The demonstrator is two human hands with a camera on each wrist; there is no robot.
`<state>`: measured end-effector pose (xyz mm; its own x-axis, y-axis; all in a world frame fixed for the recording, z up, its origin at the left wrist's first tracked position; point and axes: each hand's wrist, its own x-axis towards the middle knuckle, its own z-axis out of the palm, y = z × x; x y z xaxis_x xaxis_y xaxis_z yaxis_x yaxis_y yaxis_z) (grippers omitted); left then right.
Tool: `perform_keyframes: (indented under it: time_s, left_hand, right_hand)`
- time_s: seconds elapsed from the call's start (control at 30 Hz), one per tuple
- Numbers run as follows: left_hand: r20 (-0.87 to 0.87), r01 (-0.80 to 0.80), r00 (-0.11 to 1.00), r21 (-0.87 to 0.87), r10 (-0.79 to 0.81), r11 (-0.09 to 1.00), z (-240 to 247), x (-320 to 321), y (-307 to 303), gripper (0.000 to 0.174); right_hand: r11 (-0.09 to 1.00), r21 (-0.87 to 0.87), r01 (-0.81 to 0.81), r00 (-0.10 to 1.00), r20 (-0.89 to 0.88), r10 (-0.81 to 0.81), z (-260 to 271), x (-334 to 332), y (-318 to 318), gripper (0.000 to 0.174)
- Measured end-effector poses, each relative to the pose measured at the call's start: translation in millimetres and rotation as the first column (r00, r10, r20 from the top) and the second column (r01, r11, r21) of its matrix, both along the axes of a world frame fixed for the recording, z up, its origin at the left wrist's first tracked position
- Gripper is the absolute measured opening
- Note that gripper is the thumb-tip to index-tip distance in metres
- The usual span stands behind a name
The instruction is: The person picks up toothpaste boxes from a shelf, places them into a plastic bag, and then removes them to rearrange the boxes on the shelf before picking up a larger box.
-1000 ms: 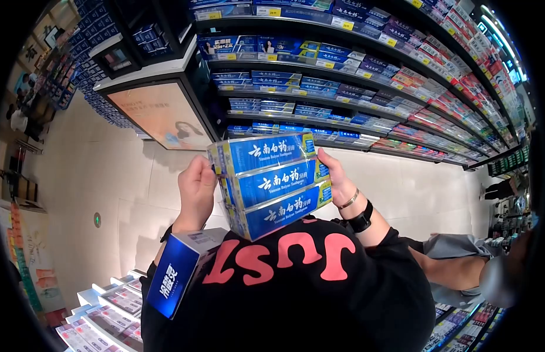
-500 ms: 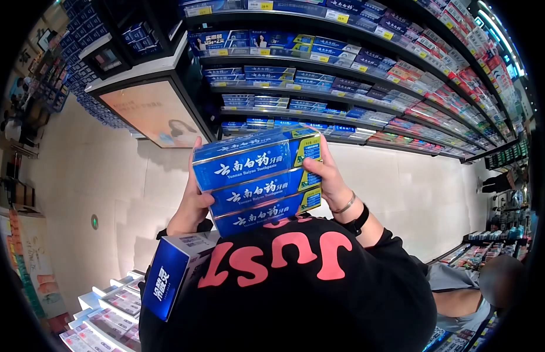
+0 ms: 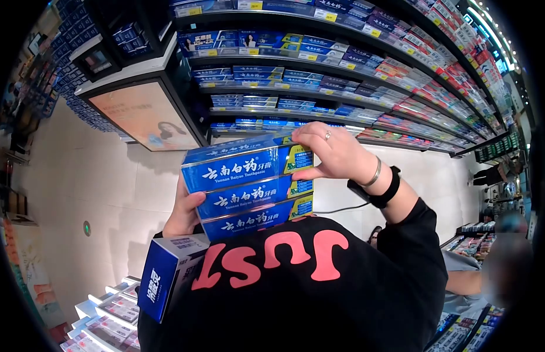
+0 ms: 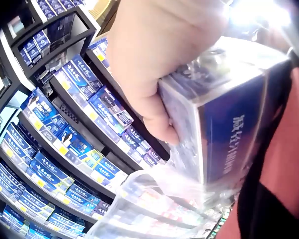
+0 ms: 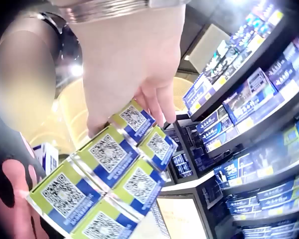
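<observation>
A bundle of blue toothpaste boxes [image 3: 243,199], stacked in rows, is held in front of the chest in the head view. My left hand [image 3: 184,211] grips its left end, the thumb on the front face. In the left wrist view, the left hand [image 4: 159,59] holds a box corner, and loose clear plastic [image 4: 149,204] hangs below. My right hand [image 3: 340,154] pinches the upper right end, fingers on top and thumb on the front. The right wrist view shows that hand [image 5: 132,64] over green box ends [image 5: 109,154] with QR codes.
Another blue-and-white box [image 3: 158,284] is at my left forearm. Shelves of toothpaste [image 3: 296,76] curve across ahead, beside a lit poster cabinet [image 3: 143,117]. A display of cartons [image 3: 108,317] stands at lower left. Another person's arm [image 3: 463,283] shows on the right.
The bundle has shifted left, its front turning more toward the head camera. My left fist has moved onto its left end. My right hand has moved from the right side up over the top corner.
</observation>
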<state>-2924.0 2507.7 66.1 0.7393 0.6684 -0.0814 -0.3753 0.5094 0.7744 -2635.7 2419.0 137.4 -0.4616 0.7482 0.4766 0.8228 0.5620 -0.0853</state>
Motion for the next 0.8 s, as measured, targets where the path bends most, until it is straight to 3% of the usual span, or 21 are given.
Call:
perform_keyframes:
  time_s: [0.27, 0.43, 0.67, 0.7, 0.8]
  left_hand:
    - [-0.072, -0.051, 0.996, 0.093, 0.057, 0.994, -1, -11, -10, 0.095]
    - [-0.058, -0.1, 0.992, 0.161, 0.11, 0.982, 8, -10, -16, 0.096]
    - [-0.059, -0.094, 0.993, 0.138, 0.103, 0.986, 11, -7, -13, 0.095]
    - [-0.055, -0.084, 0.994, 0.147, 0.093, 0.986, 14, -5, -12, 0.094]
    - [-0.062, -0.056, 0.996, 0.145, 0.066, 0.988, 13, -4, -12, 0.091]
  right_hand:
    - [0.999, -0.01, -0.046, 0.996, 0.082, 0.047, 6, 7, -19, 0.06]
    - [1.0, 0.019, 0.001, 0.991, 0.137, -0.003, 12, 13, -34, 0.055]
    - [0.997, 0.004, 0.077, 0.995, 0.062, -0.077, 0, 4, -39, 0.061]
    - [0.986, -0.126, 0.109, 0.994, 0.028, -0.106, 8, -1, -41, 0.07]
    - [0.936, -0.343, 0.073, 0.997, 0.005, -0.076, 6, -8, -37, 0.075]
